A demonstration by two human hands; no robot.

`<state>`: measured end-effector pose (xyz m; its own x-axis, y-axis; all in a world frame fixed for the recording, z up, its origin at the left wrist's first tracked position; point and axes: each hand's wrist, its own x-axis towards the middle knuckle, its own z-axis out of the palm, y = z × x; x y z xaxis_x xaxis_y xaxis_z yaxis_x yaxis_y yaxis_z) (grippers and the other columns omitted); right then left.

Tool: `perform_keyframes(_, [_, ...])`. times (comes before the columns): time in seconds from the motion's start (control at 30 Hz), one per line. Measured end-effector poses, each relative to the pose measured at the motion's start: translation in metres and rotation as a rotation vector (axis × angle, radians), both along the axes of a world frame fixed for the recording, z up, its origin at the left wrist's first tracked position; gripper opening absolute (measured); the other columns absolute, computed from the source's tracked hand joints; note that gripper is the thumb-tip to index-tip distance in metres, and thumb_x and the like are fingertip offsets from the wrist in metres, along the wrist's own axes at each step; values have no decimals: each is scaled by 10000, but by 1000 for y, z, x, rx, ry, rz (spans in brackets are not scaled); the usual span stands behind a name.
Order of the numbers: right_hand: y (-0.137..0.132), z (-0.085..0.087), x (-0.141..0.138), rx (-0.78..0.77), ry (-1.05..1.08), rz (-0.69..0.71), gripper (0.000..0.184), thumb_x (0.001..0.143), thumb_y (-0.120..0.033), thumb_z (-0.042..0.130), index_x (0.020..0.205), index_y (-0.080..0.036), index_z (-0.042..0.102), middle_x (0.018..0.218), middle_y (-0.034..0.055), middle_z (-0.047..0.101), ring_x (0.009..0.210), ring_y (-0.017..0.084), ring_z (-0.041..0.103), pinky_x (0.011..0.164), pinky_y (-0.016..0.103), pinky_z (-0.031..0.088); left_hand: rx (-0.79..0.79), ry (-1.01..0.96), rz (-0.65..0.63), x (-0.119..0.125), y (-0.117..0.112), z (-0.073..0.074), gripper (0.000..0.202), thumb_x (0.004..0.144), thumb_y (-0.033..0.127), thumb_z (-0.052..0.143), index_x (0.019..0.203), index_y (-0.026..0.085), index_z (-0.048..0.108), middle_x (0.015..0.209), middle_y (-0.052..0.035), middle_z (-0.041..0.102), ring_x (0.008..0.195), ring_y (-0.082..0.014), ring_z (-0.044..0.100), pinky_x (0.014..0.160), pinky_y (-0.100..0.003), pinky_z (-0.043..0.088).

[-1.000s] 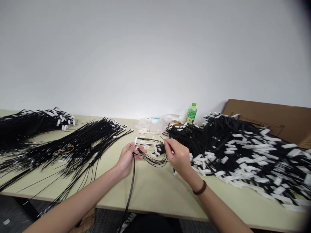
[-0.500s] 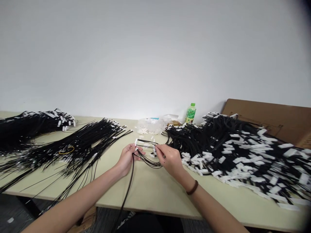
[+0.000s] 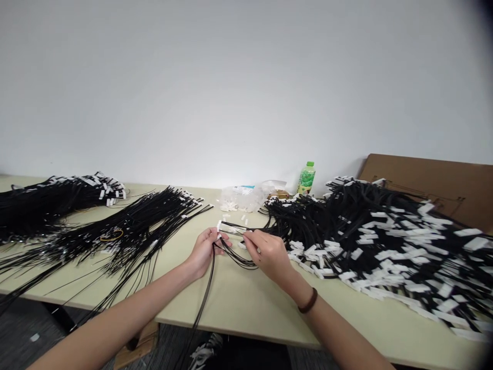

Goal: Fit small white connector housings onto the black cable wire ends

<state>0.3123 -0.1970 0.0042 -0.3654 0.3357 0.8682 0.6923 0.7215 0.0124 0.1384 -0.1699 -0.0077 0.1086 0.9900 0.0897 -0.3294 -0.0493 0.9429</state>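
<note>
Over the middle of the table, my left hand (image 3: 205,250) pinches a small white connector (image 3: 219,226) with several thin black wires (image 3: 239,259) running from it. Those wires loop to the right below my fingers, and a few hang down past the table's front edge. My right hand (image 3: 268,253) is closed, thumb against forefinger, on thin black wire near its end, to the right of the connector. The exact wire tip between my right fingers is too small to make out.
Bundled black wires (image 3: 134,221) with white ends lie at left, another pile (image 3: 57,200) beyond them. A large heap of cables with white connectors (image 3: 385,241) fills the right, before a cardboard box (image 3: 431,180). A plastic bag (image 3: 244,198) and a green-capped bottle (image 3: 306,179) stand near the wall.
My right hand has shifted slightly left, toward the connector. My left hand keeps its pinch on the connector. The whole view has moved a little.
</note>
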Motion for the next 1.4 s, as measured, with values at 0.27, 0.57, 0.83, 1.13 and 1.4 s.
perform_keyframes(0.27, [6, 5, -2, -91, 92, 78, 172, 877, -148, 439, 839, -155, 607, 720, 37, 538, 705, 133, 499, 641, 230, 378, -26, 58, -103, 2, -2, 0, 174, 799, 296, 490, 714, 144, 483, 706, -34, 573, 613, -143, 584, 440, -210, 426])
perform_keyframes(0.57, [29, 19, -22, -489, 23, 27, 168, 755, -126, 593, 603, -150, 525, 602, -25, 493, 535, 86, 433, 508, 206, 278, -171, -9, -140, 0, 12, 11, 197, 780, 318, 535, 699, 140, 513, 663, -27, 571, 606, -134, 543, 504, -240, 438])
perform_keyframes(0.83, [28, -6, -27, -241, -152, -14, 246, 890, -148, 376, 678, -145, 501, 637, 12, 465, 578, 123, 417, 542, 248, 277, -259, -75, -239, -3, 14, 2, 151, 812, 286, 493, 802, 147, 549, 723, -31, 557, 634, -129, 509, 539, -253, 458])
perform_keyframes(1.13, [28, -6, -24, -336, -122, 27, 223, 884, -132, 397, 698, -144, 518, 633, 4, 461, 568, 111, 404, 532, 239, 286, -311, -129, -364, -6, 17, 0, 164, 834, 271, 453, 868, 148, 556, 742, -42, 540, 672, -137, 508, 575, -269, 474])
perform_keyframes(1.4, [28, -6, -21, -359, -115, 33, 224, 882, -130, 399, 701, -145, 530, 620, -3, 459, 565, 105, 409, 516, 239, 288, -303, -121, -395, -6, 17, 1, 184, 859, 242, 391, 898, 153, 547, 740, -39, 530, 680, -136, 499, 569, -266, 484])
